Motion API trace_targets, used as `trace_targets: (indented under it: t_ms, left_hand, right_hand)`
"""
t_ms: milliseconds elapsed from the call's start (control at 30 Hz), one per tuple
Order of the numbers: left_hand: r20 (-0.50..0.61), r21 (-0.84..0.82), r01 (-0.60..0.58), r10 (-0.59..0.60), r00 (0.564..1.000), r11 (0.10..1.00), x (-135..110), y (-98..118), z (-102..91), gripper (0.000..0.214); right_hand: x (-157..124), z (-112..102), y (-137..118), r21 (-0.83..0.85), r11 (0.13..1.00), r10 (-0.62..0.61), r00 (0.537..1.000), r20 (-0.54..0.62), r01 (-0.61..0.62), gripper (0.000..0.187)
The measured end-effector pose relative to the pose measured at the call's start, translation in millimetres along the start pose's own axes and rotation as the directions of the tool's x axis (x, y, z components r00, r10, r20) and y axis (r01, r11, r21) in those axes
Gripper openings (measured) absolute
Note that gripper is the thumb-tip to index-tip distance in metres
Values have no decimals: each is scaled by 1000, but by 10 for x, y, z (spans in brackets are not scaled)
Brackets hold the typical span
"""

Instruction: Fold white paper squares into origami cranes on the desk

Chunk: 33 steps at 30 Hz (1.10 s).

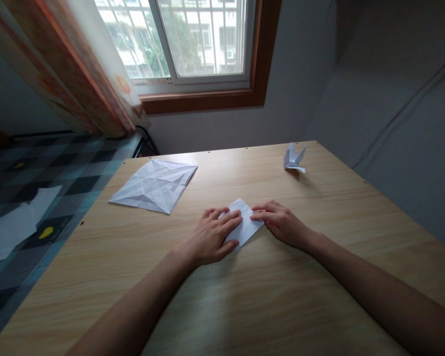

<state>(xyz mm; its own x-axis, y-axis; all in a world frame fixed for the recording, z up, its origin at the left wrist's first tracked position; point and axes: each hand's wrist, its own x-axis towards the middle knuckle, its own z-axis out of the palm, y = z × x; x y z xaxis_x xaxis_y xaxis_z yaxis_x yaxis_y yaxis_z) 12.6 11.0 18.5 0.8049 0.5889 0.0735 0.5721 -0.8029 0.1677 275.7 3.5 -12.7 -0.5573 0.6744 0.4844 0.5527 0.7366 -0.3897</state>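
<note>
A small folded sheet of white paper (246,226), diamond-shaped with creases, lies on the wooden table (304,301) between my hands. My left hand (217,235) rests flat over its left side, fingers stretched out and slightly spread, the thumb near the bottom corner. At the paper's right corner is my right hand (282,221), its fingers closed together and the fingertips pressing on the edge. Its thumb is mostly hidden. Farther back on the right stands a folded paper crane (293,159) with pointed tips upward.
A larger creased white sheet (155,185) lies at the table's back left. Left of the table is a checked cloth surface (7,291) with a torn-edged white paper (18,225) on it. A window (203,42) and a patterned curtain (63,59) are behind the table.
</note>
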Motion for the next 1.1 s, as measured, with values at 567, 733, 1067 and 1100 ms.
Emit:
trace_targets:
  t_ms: [567, 733, 1067, 1100]
  left_hand:
    - [-58, -149, -90, 82, 995, 985, 8, 34, 50, 57]
    - [-69, -90, -76, 70, 995, 993, 22, 74, 64, 49]
    - [-37, -20, -56, 56, 998, 998, 19, 118, 60, 50]
    - [-42, -23, -56, 55, 998, 998, 19, 118, 61, 51]
  right_hand:
    - [50, 73, -154, 12, 992, 130, 991, -34, -129, 18]
    - [42, 103, -213, -176, 972, 154, 988, -21, -155, 11]
    - [-7, 211, -591, -375, 926, -17, 995, 94, 52, 21]
    - [-15, 224, -624, -358, 932, -25, 995, 101, 60, 21]
